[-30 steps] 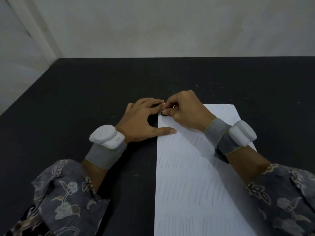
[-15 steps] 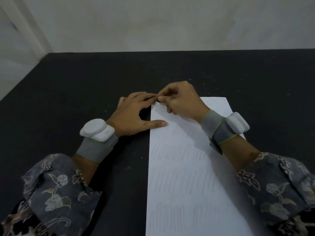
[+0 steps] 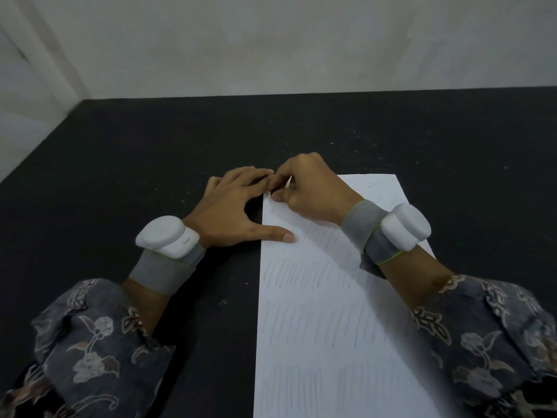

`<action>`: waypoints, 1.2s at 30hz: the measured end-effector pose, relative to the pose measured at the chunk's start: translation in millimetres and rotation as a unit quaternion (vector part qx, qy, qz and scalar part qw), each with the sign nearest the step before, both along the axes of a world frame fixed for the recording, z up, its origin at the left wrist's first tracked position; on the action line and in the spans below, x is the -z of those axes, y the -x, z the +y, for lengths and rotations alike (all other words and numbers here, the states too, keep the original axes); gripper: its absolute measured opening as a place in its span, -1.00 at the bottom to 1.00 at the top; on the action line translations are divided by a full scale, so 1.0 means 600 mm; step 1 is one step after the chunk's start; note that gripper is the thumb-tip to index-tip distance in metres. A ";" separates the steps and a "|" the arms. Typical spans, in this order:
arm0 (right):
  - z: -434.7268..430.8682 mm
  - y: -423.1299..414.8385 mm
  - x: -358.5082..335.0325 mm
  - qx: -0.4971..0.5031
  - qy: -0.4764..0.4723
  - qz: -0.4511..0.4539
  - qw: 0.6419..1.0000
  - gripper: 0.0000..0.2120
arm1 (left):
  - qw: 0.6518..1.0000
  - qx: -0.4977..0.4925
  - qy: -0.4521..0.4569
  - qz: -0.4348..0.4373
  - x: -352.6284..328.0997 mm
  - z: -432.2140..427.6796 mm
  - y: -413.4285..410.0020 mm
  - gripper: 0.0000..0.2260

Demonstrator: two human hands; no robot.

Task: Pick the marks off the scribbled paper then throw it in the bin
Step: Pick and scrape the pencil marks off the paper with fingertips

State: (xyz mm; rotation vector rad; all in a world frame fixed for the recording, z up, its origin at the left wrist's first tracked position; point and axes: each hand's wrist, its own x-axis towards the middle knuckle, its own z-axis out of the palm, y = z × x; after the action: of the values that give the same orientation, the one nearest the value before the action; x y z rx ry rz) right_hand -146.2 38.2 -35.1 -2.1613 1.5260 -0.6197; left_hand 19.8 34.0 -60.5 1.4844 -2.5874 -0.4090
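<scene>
The scribbled paper is laid flat on the black table, its long left edge running straight toward the viewer and its far right corner in plain sight. Lots of bare table is left open on the left and beyond the sheet, up to the pale wall.

The left hand is spread flat, thumb pressed on the paper's left edge, fingers stretched toward the far left corner. That corner is pinched by the curled fingers of the right hand — a small white bit shows between them, what exactly can't be told.

Compared with half a second ago, barely anything is changed — same grip, same corner.

White wrist devices on grey bands are worn on both arms, and the sheet's right side is partly covered by the floral sleeves.
</scene>
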 end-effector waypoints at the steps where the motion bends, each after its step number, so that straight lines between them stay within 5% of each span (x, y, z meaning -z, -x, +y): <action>1: 0.003 -0.001 -0.003 -0.020 -0.012 -0.001 1.000 -0.84 | 1.000 0.001 -0.001 0.006 0.000 0.000 0.000 0.03; 36: 0.010 -0.001 -0.014 -0.063 -0.041 -0.004 0.997 -0.89 | 1.000 0.000 0.005 0.025 0.002 -0.001 -0.001 -0.02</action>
State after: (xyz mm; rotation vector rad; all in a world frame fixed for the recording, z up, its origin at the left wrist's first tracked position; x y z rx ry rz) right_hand -145.5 44.1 -26.5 -2.1703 1.3741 -0.5141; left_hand 20.6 33.2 -61.5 1.4511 -2.5472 -0.4268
